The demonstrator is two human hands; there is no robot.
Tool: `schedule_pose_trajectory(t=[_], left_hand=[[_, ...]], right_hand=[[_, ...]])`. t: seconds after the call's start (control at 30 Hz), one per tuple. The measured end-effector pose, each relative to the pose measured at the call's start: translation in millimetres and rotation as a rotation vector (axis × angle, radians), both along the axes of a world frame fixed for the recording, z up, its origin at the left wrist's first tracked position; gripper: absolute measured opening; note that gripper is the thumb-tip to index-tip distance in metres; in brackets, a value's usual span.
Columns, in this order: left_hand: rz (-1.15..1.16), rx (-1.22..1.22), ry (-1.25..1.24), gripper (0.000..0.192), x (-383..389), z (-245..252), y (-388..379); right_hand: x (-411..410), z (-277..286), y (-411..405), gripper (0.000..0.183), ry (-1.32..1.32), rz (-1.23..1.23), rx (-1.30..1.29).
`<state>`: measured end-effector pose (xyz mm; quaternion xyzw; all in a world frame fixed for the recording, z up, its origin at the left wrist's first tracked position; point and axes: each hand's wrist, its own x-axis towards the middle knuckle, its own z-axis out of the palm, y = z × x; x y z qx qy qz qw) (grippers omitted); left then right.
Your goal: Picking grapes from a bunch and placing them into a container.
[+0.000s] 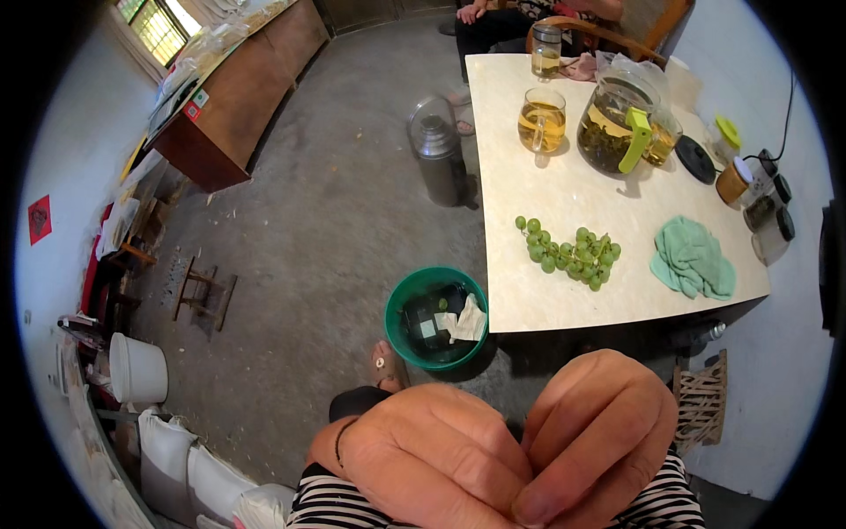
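Note:
Close to the camera, my left hand (pixel 436 449) and my right hand (pixel 605 430) meet at the fingertips, with their fingers curled. The palms are hidden, so I cannot tell whether anything is held between them. A dark cord circles my left wrist. Beyond the hands, a bunch of green grapes (pixel 575 253) lies near the front of the cream tabletop (pixel 509 304). To its right is a crumpled mint-green cloth (pixel 692 259). A green waste bin (pixel 394 330) stands on the floor against the table's left side, with paper scraps inside.
At the back of the table stand a glass teapot (pixel 605 125), a glass mug of tea (pixel 542 125), a lidded glass (pixel 546 56) and several jars (pixel 733 180) by the wall. A thermos flask (pixel 437 159) stands on the floor. Another person (pixel 486 33) sits beyond the table.

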<state>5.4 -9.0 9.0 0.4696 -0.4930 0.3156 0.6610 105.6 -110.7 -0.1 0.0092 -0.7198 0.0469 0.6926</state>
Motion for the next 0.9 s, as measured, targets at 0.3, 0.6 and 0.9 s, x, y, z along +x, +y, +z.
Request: schedule_pose_trajectory(t=[0.3, 0.6, 0.9], left_hand=[[-0.022, 0.062, 0.142, 0.015, -17, 7, 7], [-0.108, 0.077, 0.212, 0.021, -13, 4, 12], [-0.094, -0.033, 0.113, 0.015, -2, -4, -6]], right_hand=[[3, 14, -38, 0.014, -0.071, -0.185, -0.397], [-20, 2, -7, 0.011, 0.228, -0.141, -0.047], [-20, 3, -8, 0.01, 0.215, -0.149, -0.01]])
